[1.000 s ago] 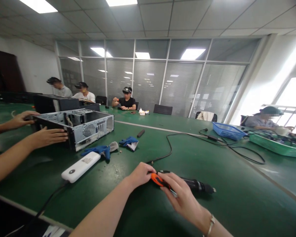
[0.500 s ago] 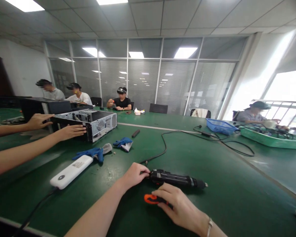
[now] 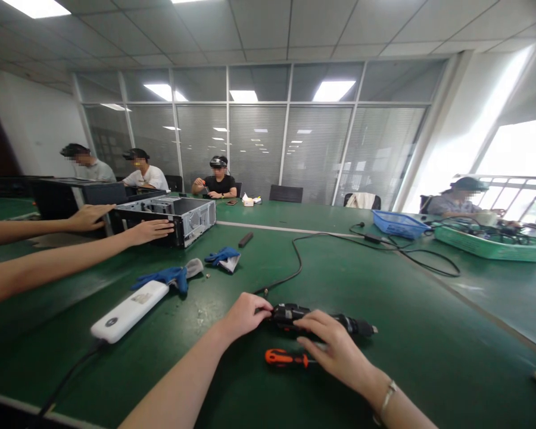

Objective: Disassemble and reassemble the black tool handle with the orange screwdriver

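Observation:
A black corded electric screwdriver (image 3: 290, 316) lies on the green table in front of me, its bit end pointing right. My left hand (image 3: 245, 314) is closed in a pinch at its rear end, where the black cable (image 3: 300, 262) joins. Over the middle of the tool is my right hand (image 3: 335, 345), thumb and fingers apart, fingertips at or just above the body; contact is unclear. Just below lies a hand screwdriver (image 3: 281, 357) with an orange and black handle, its shaft partly hidden under my right hand.
At left, another person's hands (image 3: 152, 231) touch an open computer case (image 3: 192, 221). Blue gloves (image 3: 170, 277), a white power strip (image 3: 129, 313) and a dark bar (image 3: 246, 239) lie nearer. Blue (image 3: 399, 225) and green (image 3: 491, 245) baskets stand at right. Several people sit around.
My right hand has let go of the orange screwdriver and moved up and right onto the electric one. My left hand stays. The other person's hands and the computer case have shifted right.

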`<state>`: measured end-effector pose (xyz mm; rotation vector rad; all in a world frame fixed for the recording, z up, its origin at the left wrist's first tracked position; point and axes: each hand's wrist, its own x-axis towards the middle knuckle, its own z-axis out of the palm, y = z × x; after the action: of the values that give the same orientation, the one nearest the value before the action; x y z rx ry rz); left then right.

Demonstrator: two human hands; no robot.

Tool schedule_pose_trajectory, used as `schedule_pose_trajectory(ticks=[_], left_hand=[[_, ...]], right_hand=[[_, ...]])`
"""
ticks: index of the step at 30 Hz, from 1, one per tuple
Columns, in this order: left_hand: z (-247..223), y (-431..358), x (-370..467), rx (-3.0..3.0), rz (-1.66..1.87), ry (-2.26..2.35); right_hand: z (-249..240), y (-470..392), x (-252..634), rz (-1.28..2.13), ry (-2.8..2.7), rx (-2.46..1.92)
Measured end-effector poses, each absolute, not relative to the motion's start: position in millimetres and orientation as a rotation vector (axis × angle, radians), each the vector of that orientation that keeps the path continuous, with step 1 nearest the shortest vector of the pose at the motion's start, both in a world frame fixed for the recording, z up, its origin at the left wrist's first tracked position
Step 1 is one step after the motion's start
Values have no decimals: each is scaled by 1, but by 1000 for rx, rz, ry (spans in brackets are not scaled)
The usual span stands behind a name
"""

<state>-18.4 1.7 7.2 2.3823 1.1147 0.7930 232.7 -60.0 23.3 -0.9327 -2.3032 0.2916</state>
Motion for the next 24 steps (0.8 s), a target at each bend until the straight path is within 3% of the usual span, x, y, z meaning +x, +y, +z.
schedule_pose_trajectory(ticks=[4,9,12,18,24], left_hand=[[9,1,-18,2386,783,1125],[7,2,-19,2398,789,1133],[6,2,-19,2405,830,1134],[7,1,-22,2371,997,1207],[4,1,-24,2416,993,1189]], right_hand=[[15,-29,271,115,-2153,-1165],[11,-12,306,424,-2353,-1264],[12,-15,306,423,-2359,-1269],[-7,-4,329,186,-2246,-1486],[-40,15,439,-170,-1820,-1958]])
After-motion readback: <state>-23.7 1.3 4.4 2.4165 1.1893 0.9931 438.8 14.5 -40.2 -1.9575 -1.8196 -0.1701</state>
